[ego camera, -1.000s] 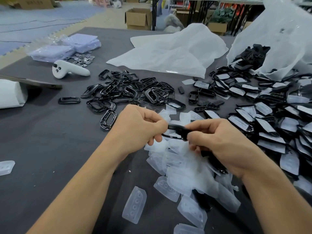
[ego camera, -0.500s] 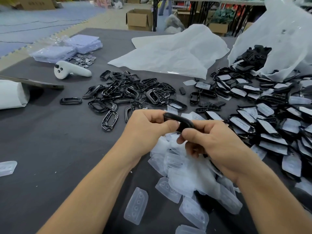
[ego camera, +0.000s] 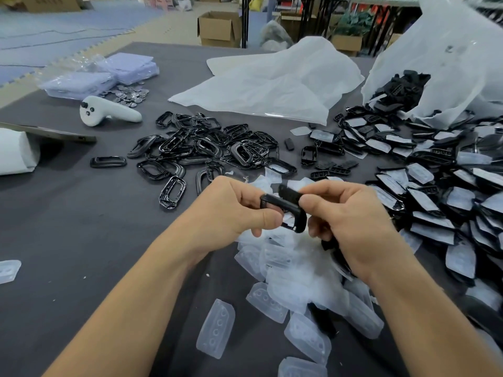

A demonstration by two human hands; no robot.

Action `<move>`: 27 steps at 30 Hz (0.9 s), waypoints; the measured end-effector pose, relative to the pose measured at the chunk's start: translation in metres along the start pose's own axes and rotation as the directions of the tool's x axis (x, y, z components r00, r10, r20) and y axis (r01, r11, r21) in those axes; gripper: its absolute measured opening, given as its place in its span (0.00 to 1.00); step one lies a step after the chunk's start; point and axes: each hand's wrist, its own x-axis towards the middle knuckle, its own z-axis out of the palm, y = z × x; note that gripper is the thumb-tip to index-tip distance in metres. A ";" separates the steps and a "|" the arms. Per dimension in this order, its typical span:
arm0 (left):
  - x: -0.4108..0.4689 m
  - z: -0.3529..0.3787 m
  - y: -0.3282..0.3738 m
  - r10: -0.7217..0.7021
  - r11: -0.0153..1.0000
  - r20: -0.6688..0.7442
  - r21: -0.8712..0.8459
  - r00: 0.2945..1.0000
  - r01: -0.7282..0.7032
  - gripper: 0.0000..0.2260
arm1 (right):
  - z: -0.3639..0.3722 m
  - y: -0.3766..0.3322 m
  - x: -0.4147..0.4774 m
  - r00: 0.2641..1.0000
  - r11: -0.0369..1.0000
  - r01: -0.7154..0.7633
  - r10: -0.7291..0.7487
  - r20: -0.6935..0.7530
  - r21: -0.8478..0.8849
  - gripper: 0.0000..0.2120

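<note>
The left hand [ego camera: 236, 210] and right hand [ego camera: 348, 221] each pinch the frame [ego camera: 299, 221]; open table [ego camera: 68, 213] at 9 o'clock, parts [ego camera: 435, 186] heaped at 3.

Pretty bright, even overhead light, so shadows on the table [ego camera: 68, 227] stay soft. Some glare on the shiny black frames [ego camera: 201, 148]. Wide-angle lens bends the edges, and the far background is soft.

The dark grey table [ego camera: 68, 213] bears a heap of black frames [ego camera: 206, 148] at its middle, clear pads [ego camera: 296, 276] nearer, pad-covered black parts [ego camera: 435, 186] at right, and a white sheet [ego camera: 272, 85], white controller [ego camera: 109, 111] and lilac packets [ego camera: 109, 74] farther back.
</note>
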 end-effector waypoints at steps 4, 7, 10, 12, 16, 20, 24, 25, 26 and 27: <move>0.003 0.010 -0.003 0.000 1.000 -0.187 -0.021 0.982 -0.005 0.09 | 0.002 -0.003 -0.003 0.998 1.000 0.001 0.000 0.067 -0.007 0.14; 0.005 0.014 -0.005 -0.014 0.998 -0.228 -0.070 0.974 -0.002 0.10 | 0.001 -0.003 -0.003 0.994 0.997 0.053 -0.047 0.095 -0.062 0.12; 0.005 0.016 -0.007 -0.026 0.999 -0.235 -0.036 0.972 0.018 0.10 | 0.005 0.004 -0.003 0.991 0.970 0.130 -0.123 0.046 -0.204 0.10; 0.006 0.016 -0.007 -0.022 1.000 -0.237 -0.027 0.971 0.016 0.10 | 0.007 0.007 -0.003 0.986 0.962 0.157 -0.164 -0.013 -0.224 0.11; 0.006 0.016 -0.006 -0.013 0.991 -0.243 -0.134 0.970 -0.020 0.11 | 0.006 0.010 -0.005 0.949 0.904 0.260 -0.303 -0.082 -0.338 0.10; 0.009 0.020 -0.006 -0.059 0.978 -0.247 -0.209 0.967 0.006 0.09 | 0.012 0.010 -0.010 0.938 0.841 0.306 -0.346 -0.008 -0.445 0.09; 0.007 0.017 -0.005 -0.034 0.978 -0.221 -0.210 0.975 -0.014 0.09 | 0.013 0.009 -0.008 0.967 0.926 0.252 -0.250 0.043 -0.282 0.07; 0.006 0.017 -0.004 -0.025 0.979 -0.232 -0.202 0.972 -0.023 0.09 | 0.013 0.008 -0.008 0.974 0.950 0.225 -0.213 0.077 -0.217 0.05; 0.006 0.018 -0.004 -0.022 0.981 -0.246 -0.193 0.969 -0.026 0.08 | 0.013 0.007 -0.008 0.975 0.960 0.207 -0.188 0.114 -0.187 0.06; 0.006 0.018 -0.003 -0.024 0.982 -0.259 -0.186 0.966 -0.026 0.07 | 0.013 0.008 -0.010 0.973 0.957 0.205 -0.177 0.146 -0.204 0.06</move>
